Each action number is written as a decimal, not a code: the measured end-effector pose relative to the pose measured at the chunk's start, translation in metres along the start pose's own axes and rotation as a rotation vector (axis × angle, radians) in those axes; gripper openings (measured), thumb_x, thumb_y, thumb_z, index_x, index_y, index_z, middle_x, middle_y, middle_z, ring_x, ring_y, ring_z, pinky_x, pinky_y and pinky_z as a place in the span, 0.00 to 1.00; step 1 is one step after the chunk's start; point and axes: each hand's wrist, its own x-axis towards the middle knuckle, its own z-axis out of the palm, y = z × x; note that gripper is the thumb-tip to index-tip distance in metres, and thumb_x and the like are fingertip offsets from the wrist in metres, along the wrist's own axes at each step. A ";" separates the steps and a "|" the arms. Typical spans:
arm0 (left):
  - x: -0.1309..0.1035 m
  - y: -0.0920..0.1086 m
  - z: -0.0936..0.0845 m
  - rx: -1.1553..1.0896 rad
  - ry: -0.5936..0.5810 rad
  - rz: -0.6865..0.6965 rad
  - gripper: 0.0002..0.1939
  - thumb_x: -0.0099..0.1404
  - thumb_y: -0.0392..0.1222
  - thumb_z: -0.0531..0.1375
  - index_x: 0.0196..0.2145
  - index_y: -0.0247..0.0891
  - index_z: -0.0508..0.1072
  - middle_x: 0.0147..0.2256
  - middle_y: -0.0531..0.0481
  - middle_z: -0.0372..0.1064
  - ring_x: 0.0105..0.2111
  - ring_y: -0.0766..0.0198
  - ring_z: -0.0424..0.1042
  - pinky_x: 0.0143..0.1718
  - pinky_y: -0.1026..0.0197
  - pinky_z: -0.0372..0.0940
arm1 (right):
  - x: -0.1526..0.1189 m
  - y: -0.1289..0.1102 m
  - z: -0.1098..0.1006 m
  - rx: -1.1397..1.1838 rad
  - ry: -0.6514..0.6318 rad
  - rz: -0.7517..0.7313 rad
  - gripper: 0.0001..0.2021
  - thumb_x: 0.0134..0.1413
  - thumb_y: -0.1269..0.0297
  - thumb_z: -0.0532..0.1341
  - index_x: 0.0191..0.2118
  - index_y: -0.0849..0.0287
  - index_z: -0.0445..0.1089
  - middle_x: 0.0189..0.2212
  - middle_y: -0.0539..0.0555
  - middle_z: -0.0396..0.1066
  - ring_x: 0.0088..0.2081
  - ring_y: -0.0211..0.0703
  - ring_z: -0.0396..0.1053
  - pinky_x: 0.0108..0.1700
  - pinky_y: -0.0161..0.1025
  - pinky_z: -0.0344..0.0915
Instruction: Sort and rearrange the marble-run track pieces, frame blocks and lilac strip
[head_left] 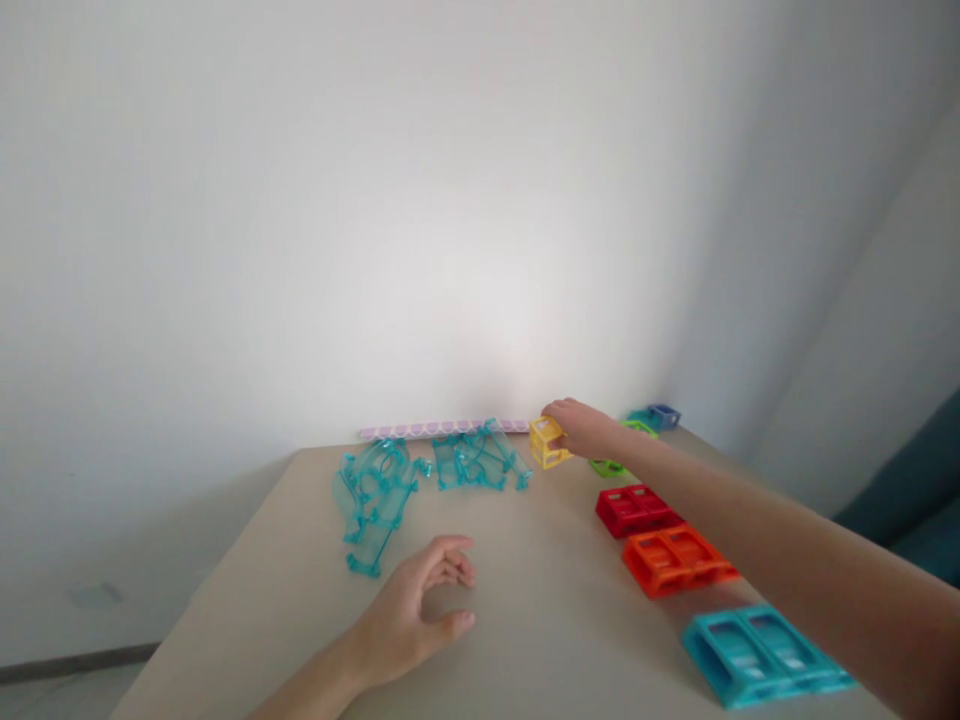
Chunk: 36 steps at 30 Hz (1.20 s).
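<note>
Far back on the table, my right hand (581, 428) grips a yellow see-through block (547, 442) with open window-like sides. My fingers close over its right side and top. My left hand (424, 607) rests near the table's front middle, thumb and fingers apart, holding nothing. Beyond it lie clear teal plastic pieces (379, 490), spread loosely at the left. A second group of teal pieces (476, 460) lies just left of the yellow block. Below my right forearm sit red blocks (637, 508), orange blocks (675, 558) and light-blue blocks (765, 652).
Green blocks (609, 467) show partly behind my right arm. A dark blue block (664, 416) stands at the far right corner. A lilac scalloped strip (431, 430) runs along the back edge against the wall (480, 220). Dark teal cloth (911, 500) hangs at the right.
</note>
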 end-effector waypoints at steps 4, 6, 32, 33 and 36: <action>0.000 0.002 -0.002 0.029 -0.006 0.018 0.25 0.59 0.35 0.62 0.54 0.39 0.63 0.44 0.46 0.69 0.46 0.60 0.71 0.54 0.54 0.63 | 0.011 0.005 0.034 0.005 -0.101 0.070 0.15 0.63 0.60 0.59 0.51 0.61 0.67 0.49 0.57 0.68 0.46 0.47 0.70 0.47 0.50 0.69; 0.000 0.003 -0.002 0.049 -0.007 0.030 0.22 0.60 0.36 0.62 0.52 0.39 0.65 0.44 0.45 0.70 0.45 0.60 0.71 0.53 0.55 0.64 | 0.014 0.004 0.036 0.013 -0.107 0.100 0.15 0.62 0.60 0.59 0.52 0.60 0.66 0.50 0.57 0.68 0.47 0.47 0.69 0.47 0.50 0.69; -0.009 -0.044 -0.092 0.553 1.354 -0.358 0.14 0.66 0.42 0.59 0.47 0.33 0.71 0.44 0.42 0.70 0.42 0.56 0.71 0.44 0.48 0.68 | -0.060 -0.166 0.085 0.252 0.188 0.179 0.09 0.63 0.65 0.56 0.46 0.61 0.69 0.44 0.56 0.70 0.40 0.43 0.71 0.43 0.42 0.67; -0.011 -0.045 -0.093 0.528 1.376 -0.406 0.16 0.67 0.44 0.58 0.50 0.34 0.68 0.48 0.43 0.68 0.44 0.57 0.71 0.44 0.49 0.69 | -0.061 -0.168 0.085 0.243 0.175 0.184 0.10 0.63 0.62 0.58 0.47 0.61 0.68 0.45 0.56 0.70 0.42 0.43 0.70 0.44 0.45 0.68; -0.018 -0.044 -0.090 0.482 1.377 -0.496 0.18 0.67 0.45 0.58 0.53 0.36 0.67 0.51 0.43 0.66 0.46 0.56 0.70 0.45 0.48 0.69 | -0.068 -0.173 0.085 0.213 0.153 0.203 0.13 0.63 0.60 0.59 0.49 0.61 0.68 0.48 0.57 0.69 0.46 0.46 0.69 0.47 0.48 0.68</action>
